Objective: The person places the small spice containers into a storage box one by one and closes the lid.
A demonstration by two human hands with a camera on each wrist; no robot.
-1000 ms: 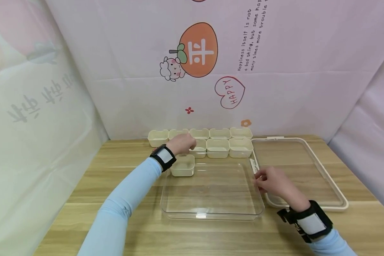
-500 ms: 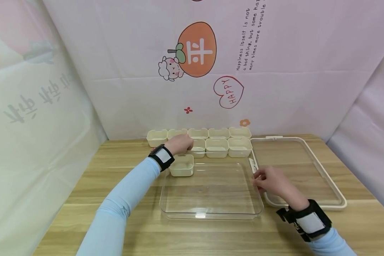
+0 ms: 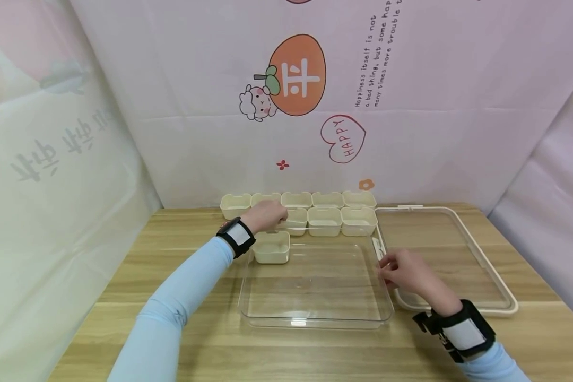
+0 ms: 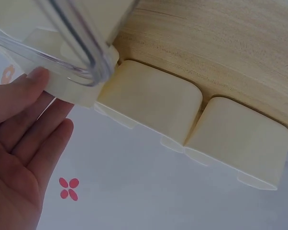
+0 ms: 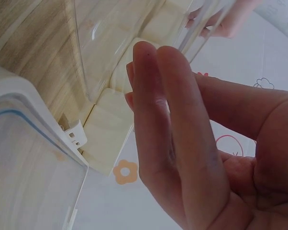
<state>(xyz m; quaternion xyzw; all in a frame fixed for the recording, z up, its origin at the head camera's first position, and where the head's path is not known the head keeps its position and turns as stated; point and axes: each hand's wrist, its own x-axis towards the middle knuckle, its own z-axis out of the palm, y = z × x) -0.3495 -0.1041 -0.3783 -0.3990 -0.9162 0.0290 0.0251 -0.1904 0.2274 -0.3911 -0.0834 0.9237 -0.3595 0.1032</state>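
Note:
In the head view my left hand (image 3: 263,215) reaches over the back of a clear bin (image 3: 315,322) to the rows of cream cups. The left wrist view has its thumb and fingers pinching the edge of a cream cup (image 4: 72,91), partly covered by the bin's clear corner. A single cream cup (image 3: 272,249) stands in the bin's back left corner. My right hand (image 3: 409,273) is at the bin's right side, its fingertips by the rim. Two long fingers (image 5: 182,120) look nearly straight in the right wrist view.
Several more cream cups (image 3: 324,221) line the back of the wooden table (image 3: 124,318). To the right of the bin lies a clear lid with a white frame (image 3: 498,276). A printed cloth (image 3: 410,148) hangs behind the table.
My left wrist and forearm have shifted slightly to the left, while the fingertips stay near the same cups. The right hand, bin and lid hold their places.

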